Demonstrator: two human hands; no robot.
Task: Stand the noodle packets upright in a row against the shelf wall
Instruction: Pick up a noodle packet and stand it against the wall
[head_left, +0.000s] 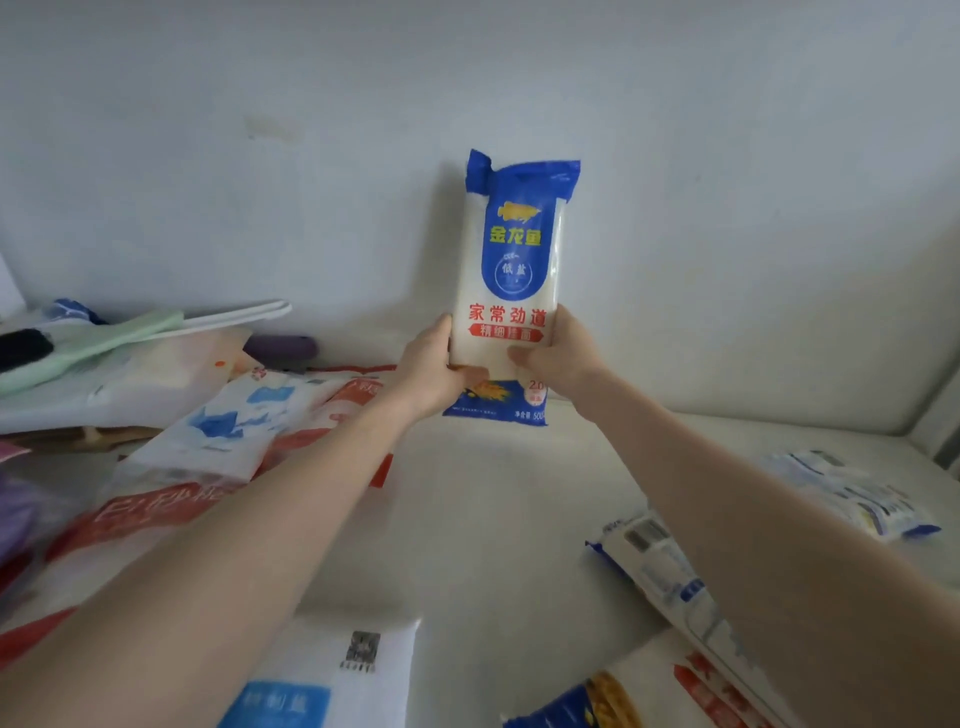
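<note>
A tall blue-and-white plastic noodle packet (511, 291) is held upright at the white shelf wall (727, 234), its long axis vertical, blue crimped top upward, printed face outward. Its lower part is clasped from both sides by the left hand (434, 371) and the right hand (558, 358), fingers curled around it. Two more blue-and-white packets (654, 566) (852, 493) are seen lying flat to the right. Red-and-white bags (218, 447) are piled at the left, just beside the left forearm.
</note>
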